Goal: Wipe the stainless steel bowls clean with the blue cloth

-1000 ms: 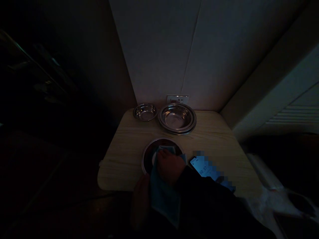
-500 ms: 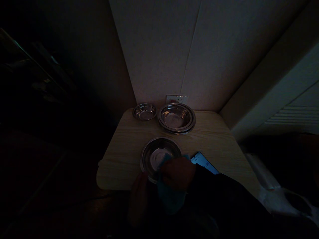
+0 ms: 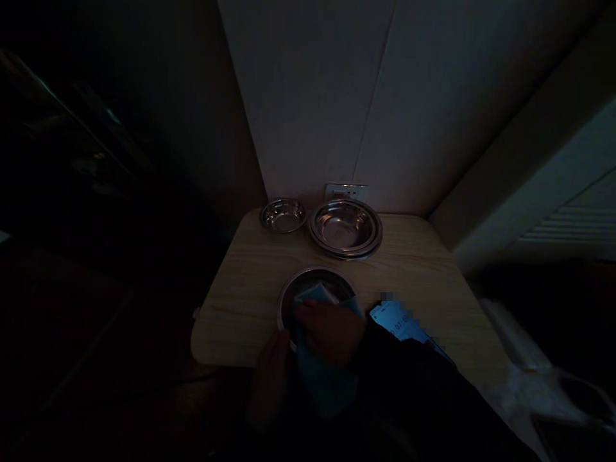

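Note:
A shiny metal bowl (image 3: 287, 296) stands near the table's front edge. My right hand (image 3: 332, 330) is inside it, closed on a blue cloth (image 3: 325, 385) and pressing part of it against the bowl's inner surface. The rest of the cloth hangs over the near rim, below the hand. At the bowl's near left rim, my left hand (image 3: 269, 375) grips the edge with its fingertips; its lower part fades into the dark. A dark sleeve covers my right forearm.
On the wooden table (image 3: 231, 314), a small metal bowl (image 3: 283, 216) stands at the back left beside a stack of larger metal bowls (image 3: 345, 229). A lit phone (image 3: 399, 321) lies right of my hand. A wall socket (image 3: 346, 192) is behind the stack.
My right hand has moved the cloth left and farther into the bowl, so more cloth lies inside. My left hand stays at the rim. More of the phone shows.

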Tool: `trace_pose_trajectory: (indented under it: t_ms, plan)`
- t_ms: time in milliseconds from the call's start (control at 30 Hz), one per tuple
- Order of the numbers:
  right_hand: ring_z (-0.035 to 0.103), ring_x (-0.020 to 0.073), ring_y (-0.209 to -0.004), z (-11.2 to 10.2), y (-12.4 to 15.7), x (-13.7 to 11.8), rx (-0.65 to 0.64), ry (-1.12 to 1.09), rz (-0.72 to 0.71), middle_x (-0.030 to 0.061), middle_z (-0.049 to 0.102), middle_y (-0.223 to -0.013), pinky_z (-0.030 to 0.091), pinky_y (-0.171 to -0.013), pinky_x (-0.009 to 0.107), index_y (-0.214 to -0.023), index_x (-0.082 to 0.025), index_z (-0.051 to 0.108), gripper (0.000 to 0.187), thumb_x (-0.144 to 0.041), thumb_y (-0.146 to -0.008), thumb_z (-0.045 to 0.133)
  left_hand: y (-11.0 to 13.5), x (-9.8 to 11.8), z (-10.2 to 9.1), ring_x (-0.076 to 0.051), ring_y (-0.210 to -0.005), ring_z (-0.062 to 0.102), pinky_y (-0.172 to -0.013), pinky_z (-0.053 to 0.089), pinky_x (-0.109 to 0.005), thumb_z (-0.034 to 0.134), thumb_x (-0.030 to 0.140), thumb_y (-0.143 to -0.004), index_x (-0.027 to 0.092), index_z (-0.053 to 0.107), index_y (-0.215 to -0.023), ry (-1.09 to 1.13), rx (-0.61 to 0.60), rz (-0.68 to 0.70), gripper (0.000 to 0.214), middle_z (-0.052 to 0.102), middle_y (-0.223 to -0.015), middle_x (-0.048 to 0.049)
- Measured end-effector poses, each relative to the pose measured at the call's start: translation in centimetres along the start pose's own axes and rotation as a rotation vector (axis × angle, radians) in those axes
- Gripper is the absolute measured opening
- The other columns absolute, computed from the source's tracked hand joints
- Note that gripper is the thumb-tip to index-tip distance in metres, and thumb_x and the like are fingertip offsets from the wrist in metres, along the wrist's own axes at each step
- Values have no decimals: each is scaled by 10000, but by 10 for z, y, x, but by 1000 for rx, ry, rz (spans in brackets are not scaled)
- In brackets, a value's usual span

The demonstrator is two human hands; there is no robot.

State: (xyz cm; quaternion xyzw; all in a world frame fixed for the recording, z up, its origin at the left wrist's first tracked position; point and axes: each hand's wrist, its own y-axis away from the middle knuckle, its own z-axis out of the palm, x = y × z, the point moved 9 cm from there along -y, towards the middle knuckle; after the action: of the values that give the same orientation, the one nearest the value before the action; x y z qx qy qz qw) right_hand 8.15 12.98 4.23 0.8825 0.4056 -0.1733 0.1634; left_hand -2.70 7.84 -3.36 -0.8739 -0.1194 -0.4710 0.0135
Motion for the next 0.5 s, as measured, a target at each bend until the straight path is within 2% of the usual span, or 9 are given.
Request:
trace_pose_trajectory:
  t_ms: [67,200,267,400,500]
  plan:
    - [454,264,-1187,0,-7,9,44,23,76,153,531,-1258,393,-957,389,-1206,-80,506,401,-155,-820,428,2,-2,0,-297,-1087,545,-951,418,-435,451,324,-743,213,655,-984,-4,25,-19,335,660,-1072,-112]
    - [402,265,-1235,-1,-12,22,104,5,253,196,500,-1278,379,-974,388,-1209,-35,493,389,-87,-840,381,5,-2,2,-285,-1092,542,-940,425,-417,442,331,-747,234,654,-968,37,69,-74,321,666,-1062,-98]
    - [451,252,-1193,0,-14,17,94,-15,223,185,554,-1209,405,-942,364,-1152,-45,540,358,-59,-830,383,4,-1,2,-280,-1085,546,-934,427,-413,442,338,-753,238,653,-963,76,73,-101,314,669,-1053,-93]
    - [596,180,-1010,3,-13,3,-1,-72,53,63,661,-1072,459,-838,267,-1056,-173,634,317,-80,-812,454,1,0,2,-286,-1085,549,-928,423,-415,456,357,-758,224,658,-953,162,41,-155,310,663,-1065,-106]
    - [642,165,-921,3,-7,4,-31,-173,15,22,702,-984,474,-788,247,-1032,-226,669,326,-89,-808,477,3,-5,2,-288,-1098,545,-945,409,-425,459,362,-773,220,658,-969,213,52,-211,313,656,-1083,-102]
